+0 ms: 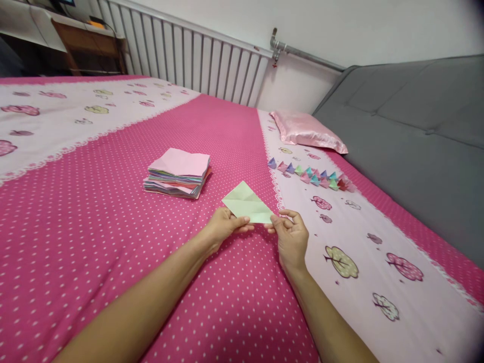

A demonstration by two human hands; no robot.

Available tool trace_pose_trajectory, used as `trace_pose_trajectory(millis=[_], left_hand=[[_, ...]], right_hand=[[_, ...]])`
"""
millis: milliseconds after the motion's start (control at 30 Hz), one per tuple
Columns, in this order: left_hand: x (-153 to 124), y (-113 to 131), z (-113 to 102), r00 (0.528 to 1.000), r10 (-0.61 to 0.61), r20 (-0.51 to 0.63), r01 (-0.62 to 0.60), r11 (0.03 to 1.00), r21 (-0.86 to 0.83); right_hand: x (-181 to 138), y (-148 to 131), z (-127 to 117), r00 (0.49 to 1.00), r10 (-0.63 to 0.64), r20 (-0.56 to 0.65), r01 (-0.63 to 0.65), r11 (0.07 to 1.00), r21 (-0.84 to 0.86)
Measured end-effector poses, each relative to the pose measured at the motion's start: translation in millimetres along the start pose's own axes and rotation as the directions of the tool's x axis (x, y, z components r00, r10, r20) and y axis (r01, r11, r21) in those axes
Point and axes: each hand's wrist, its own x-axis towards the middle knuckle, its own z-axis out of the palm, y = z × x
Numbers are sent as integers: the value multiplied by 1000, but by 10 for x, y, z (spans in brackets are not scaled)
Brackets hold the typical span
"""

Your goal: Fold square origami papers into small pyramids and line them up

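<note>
A pale green sheet of origami paper (247, 202) with visible crease lines is held just above the bed, folded along at least one edge. My left hand (227, 224) pinches its lower left edge, thumb on top and fingers underneath. At the lower right corner, my right hand (291, 234) grips it between thumb and fingers. Beyond my left hand lies a stack of coloured paper squares (177, 174), a pink one uppermost. Several small folded paper boats (313, 175) in mixed colours stand in rows to the right.
The bed is covered by a pink dotted sheet (113, 242) with white tree-patterned bands. A shiny pink pillow (306, 132) rests near the grey headboard (412, 111). Behind are a white radiator (196, 55), a pipe (310, 54) and a wooden desk (91, 45).
</note>
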Motion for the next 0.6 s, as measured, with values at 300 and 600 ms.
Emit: trace_pose_trajectory(millis=[300,600], left_hand=[[14,31,-28,997,-31,-75,31,999,-8],[22,25,-48,986,95,-140,-85,994,74]], right_hand=[[15,-8,-23,999,7,-46,-9,999,-32],[41,29,-34,998,14,-58,-16,1000,-26]])
